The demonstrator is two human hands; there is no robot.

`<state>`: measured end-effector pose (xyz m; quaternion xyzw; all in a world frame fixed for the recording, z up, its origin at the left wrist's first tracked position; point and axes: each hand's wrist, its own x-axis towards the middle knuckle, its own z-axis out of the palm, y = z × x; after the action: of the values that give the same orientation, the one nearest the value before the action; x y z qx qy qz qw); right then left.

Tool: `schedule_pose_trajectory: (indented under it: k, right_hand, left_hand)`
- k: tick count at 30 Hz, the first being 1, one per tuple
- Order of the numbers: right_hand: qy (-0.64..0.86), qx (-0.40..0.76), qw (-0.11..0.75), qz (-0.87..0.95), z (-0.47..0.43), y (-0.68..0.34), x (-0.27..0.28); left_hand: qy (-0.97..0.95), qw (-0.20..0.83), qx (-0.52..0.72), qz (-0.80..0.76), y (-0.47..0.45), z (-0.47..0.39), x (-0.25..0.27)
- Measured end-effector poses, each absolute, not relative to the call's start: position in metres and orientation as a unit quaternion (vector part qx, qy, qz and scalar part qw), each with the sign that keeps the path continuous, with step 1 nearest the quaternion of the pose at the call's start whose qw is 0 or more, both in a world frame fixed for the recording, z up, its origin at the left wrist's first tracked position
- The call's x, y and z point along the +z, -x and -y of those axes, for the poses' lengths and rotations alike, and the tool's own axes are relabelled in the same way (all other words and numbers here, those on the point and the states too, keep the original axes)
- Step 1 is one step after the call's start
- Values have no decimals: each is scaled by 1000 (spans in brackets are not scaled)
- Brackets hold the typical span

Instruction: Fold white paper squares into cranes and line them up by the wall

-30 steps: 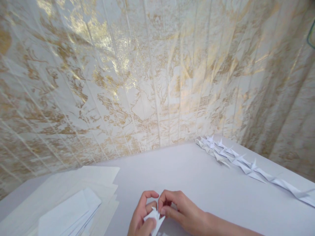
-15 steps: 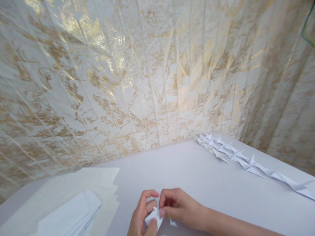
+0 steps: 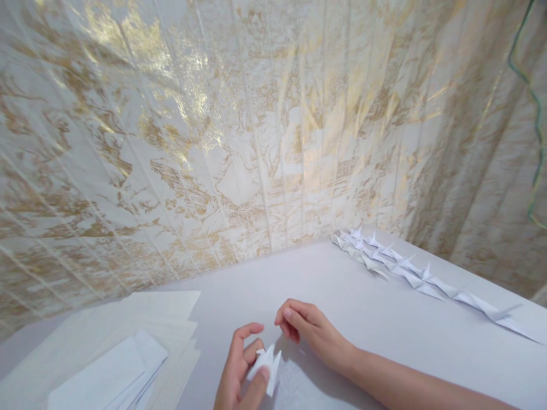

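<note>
Near the bottom centre of the head view, my left hand (image 3: 239, 370) pinches a small white folded-paper crane (image 3: 270, 364) between thumb and fingers, its pointed tips facing up. My right hand (image 3: 310, 324) hovers to the right of the crane, apart from it, with the fingers curled in and the thumb against them; nothing shows in it. White folded paper cranes (image 3: 404, 267) stand in rows along the table's far right side, several of them.
On the left lie overlapping sheets of off-white paper (image 3: 179, 310) with a stack of folded white paper (image 3: 106, 364) on top. The pale table (image 3: 239, 290) meets a gold-patterned curtain (image 3: 239, 171). A green cord (image 3: 536, 108) hangs at the far right.
My right hand has let go of the folded-paper crane and moved up and right, away from it. My left hand still holds the crane. The view has shifted slightly right.
</note>
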<state>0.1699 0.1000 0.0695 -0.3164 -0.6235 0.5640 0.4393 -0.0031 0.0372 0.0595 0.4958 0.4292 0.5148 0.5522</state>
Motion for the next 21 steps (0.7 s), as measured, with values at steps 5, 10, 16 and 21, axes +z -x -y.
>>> schedule_pose_trajectory:
  k: [5,10,16,21]
  right_hand:
    - [274,632,413,596,-94,-167,66]
    - [298,615,391,617,-91,-167,68]
    - [320,598,381,628,-90,-167,68]
    - [302,597,387,634,-89,-167,70]
  left_hand:
    - [-434,599,510,-439,7,-41,65]
    - [-416,606,532,-421,4,-40,70]
    - [-409,614,523,-426,5,-39,68]
    - [-404,628,511,-425,4,-39,68]
